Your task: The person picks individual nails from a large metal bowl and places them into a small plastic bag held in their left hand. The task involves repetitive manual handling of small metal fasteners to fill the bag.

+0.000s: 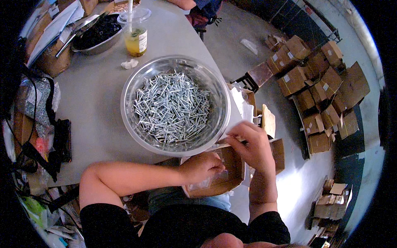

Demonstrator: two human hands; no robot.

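Left hand curled, fingers pinching a clear plastic bag over an open cardboard box, just below the steel bowl of screws. Right hand at the bowl's lower right rim, fingers pressed together on the bag's white edge. Bowl resting on the grey tabletop.

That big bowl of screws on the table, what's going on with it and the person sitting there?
A person sits at a grey table with a large metal bowl heaped with silvery screws in front of them. Both hands are just below the bowl's near rim, over an open cardboard box on their lap. The left hand and right hand are handling what looks like a small clear plastic bag. Neither hand is in the bowl. A plastic cup with a yellow drink stands further back.
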